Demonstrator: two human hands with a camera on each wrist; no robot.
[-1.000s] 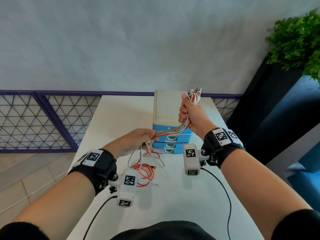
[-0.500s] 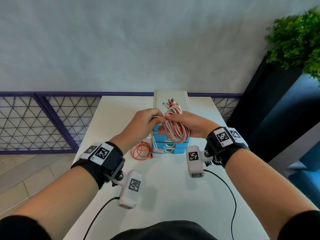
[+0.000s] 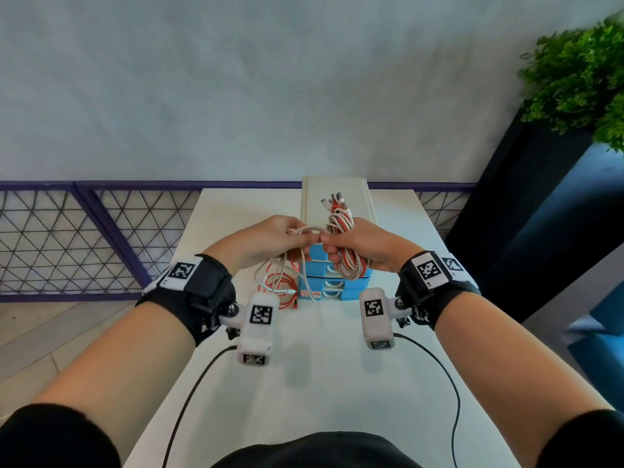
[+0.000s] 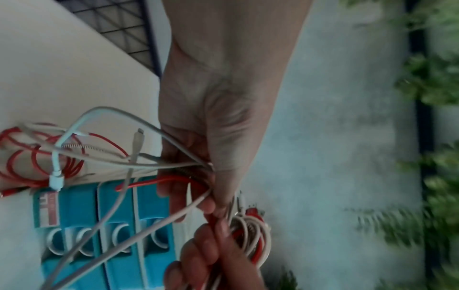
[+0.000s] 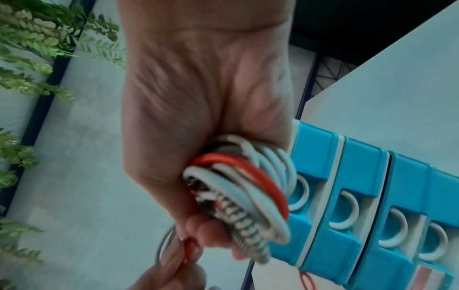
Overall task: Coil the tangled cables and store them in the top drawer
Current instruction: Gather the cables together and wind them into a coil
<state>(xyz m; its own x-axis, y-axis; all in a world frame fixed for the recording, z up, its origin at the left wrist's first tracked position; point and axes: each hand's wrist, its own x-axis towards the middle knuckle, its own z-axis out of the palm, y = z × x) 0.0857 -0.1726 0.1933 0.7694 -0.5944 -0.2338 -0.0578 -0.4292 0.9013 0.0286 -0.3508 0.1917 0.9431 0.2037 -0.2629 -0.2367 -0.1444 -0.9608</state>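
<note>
drawer unit (image 3: 335, 201) on table (image 3: 236, 211) — loose cables (image 3: 280, 288) left

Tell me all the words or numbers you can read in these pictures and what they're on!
No words or numbers can be read.
Red and white label on the bottom of the blue drawer unit: print too blurred to read.
Black-and-white square code tags on the left wristband, the right wristband and the wrist cameras: patterns only, no letters.
</note>
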